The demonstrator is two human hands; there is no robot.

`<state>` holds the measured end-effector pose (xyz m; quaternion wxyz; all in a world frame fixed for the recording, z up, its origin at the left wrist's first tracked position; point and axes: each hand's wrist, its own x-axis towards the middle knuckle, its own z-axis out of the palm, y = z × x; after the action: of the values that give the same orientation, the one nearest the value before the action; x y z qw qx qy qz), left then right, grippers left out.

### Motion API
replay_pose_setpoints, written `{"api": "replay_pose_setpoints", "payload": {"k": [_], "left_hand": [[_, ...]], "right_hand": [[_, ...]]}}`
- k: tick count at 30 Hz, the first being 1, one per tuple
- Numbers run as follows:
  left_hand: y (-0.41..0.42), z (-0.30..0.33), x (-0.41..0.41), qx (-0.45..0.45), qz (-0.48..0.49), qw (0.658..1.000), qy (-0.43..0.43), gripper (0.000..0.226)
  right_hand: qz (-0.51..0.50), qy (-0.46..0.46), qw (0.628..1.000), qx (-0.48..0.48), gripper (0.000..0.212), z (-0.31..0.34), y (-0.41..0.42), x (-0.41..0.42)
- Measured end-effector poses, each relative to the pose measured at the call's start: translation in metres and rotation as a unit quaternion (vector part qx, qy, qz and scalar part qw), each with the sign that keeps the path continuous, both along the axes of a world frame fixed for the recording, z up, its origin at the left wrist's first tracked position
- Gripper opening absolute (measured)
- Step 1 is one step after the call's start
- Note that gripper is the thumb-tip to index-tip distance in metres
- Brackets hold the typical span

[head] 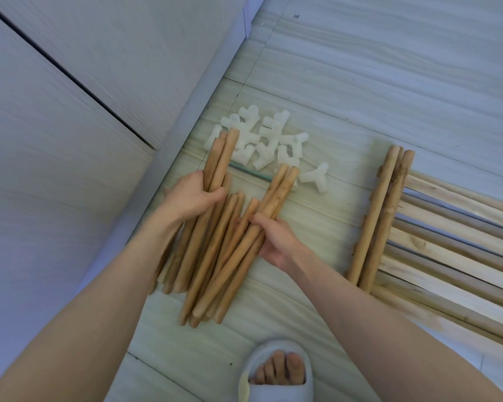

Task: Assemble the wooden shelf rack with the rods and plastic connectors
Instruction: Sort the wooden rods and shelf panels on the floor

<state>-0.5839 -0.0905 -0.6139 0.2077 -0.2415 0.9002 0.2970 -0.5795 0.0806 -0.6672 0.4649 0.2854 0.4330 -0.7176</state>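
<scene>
The floor was pale wood-grain tile (360, 68), meeting a pale grey panelled wall or cabinet front (55, 126) on the left. Nearest the camera, a foot in a light grey open-toed slipper (276, 375) stood on the tile at the bottom edge. Just beyond it lay a loose heap of short round tan wooden rods (212, 265), fanned out with their near ends close to the slipper and their far ends pointing away. Both bare forearms reached into this heap. The right hand (273, 242) had its fingers curled around a few rods from the right side of the heap, thumb on top, the rods slanting up and to the right. The left hand (192, 198), a little farther out, gripped another small bundle of rods with fingers and thumb wrapped round them, their far ends lifted toward the connectors. To the right, well apart from the heap, a separate group of three or so long tan rods (381, 216) lay across the ends of flat pale wooden slats (453, 242) that ran off the right edge. Farthest out, a pile of white plastic three-way connectors (262, 137) sat on the tile, one lying apart to the right, and a thin green stick (250, 172) showed beside them.
</scene>
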Motion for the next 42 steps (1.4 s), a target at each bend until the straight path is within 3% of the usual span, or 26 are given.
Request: {"api": "replay_pose_setpoints", "payload": {"k": [2, 4, 8, 11, 14, 19, 22, 26, 29, 32, 36, 42], "left_hand": [[0.004, -0.001, 0.000, -0.073, -0.038, 0.997, -0.005, 0.045], [0.006, -0.002, 0.000, -0.090, -0.051, 0.994, 0.016, 0.043], [0.009, 0.001, 0.001, 0.011, 0.001, 0.997, 0.075, 0.035], [0.011, 0.005, 0.002, 0.031, 0.006, 0.995, 0.090, 0.032], [0.020, 0.006, 0.004, 0.059, 0.016, 0.996, 0.070, 0.034], [0.053, -0.008, 0.021, 0.134, 0.032, 0.990, -0.028, 0.059], [0.075, -0.027, 0.037, 0.087, -0.023, 0.993, -0.073, 0.056], [0.090, -0.040, 0.053, 0.011, -0.026, 0.998, -0.048, 0.052], [0.090, -0.042, 0.061, -0.017, -0.014, 1.000, -0.005, 0.066], [0.087, -0.042, 0.070, -0.008, -0.006, 1.000, 0.002, 0.074], [0.077, -0.044, 0.077, -0.022, -0.014, 0.999, -0.026, 0.068], [0.078, -0.045, 0.072, 0.055, 0.019, 0.996, -0.064, 0.066]], "right_hand": [[-0.021, -0.013, 1.000, 0.007, 0.007, 0.000, -0.004, 0.001], [-0.030, -0.022, 0.999, 0.017, 0.004, -0.001, -0.008, 0.003], [0.002, -0.036, 0.999, 0.038, 0.005, 0.001, -0.006, 0.004], [0.038, -0.033, 0.997, 0.054, 0.006, 0.002, 0.003, 0.004], [0.044, -0.037, 0.997, 0.060, 0.007, 0.002, 0.014, 0.006], [0.024, -0.053, 0.996, 0.063, 0.010, 0.003, 0.034, 0.015], [0.017, -0.061, 0.995, 0.080, 0.015, 0.003, 0.046, 0.017], [0.029, -0.051, 0.993, 0.106, 0.008, 0.003, 0.056, 0.020], [0.045, -0.048, 0.993, 0.096, 0.009, 0.007, 0.056, 0.025], [0.039, -0.041, 0.995, 0.083, 0.013, 0.011, 0.052, 0.029], [0.038, -0.037, 0.996, 0.075, 0.030, 0.013, 0.042, 0.037], [0.035, -0.049, 0.995, 0.081, 0.020, 0.016, 0.027, 0.043]]}}
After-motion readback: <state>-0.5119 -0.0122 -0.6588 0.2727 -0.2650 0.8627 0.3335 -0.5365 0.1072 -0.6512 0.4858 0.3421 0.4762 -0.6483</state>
